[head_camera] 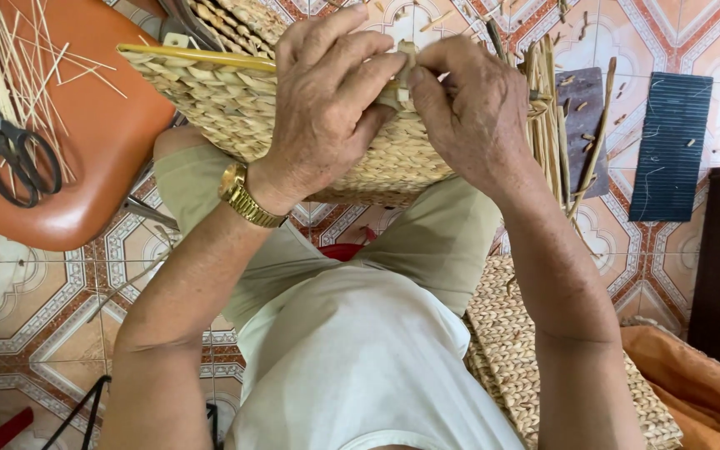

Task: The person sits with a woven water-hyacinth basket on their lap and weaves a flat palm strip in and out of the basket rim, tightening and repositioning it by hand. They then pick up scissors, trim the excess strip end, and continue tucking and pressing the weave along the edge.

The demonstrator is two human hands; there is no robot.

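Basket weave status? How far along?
Done: the woven basket body looks tightly plaited across its visible side. In hand: left hand and right hand pinch a strand at the rim. Left: loose stalks stand unwoven beside the right hand.

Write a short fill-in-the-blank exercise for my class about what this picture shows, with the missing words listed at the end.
1. Both hands work on a woven ____ resting on the person's lap.
2. The left hand has a gold ____ at its wrist.
3. A pair of black ____ lies on the orange seat.
4. The right hand meets the left at the rim, pinching a pale ____.

Missing words: basket; watch; scissors; strand
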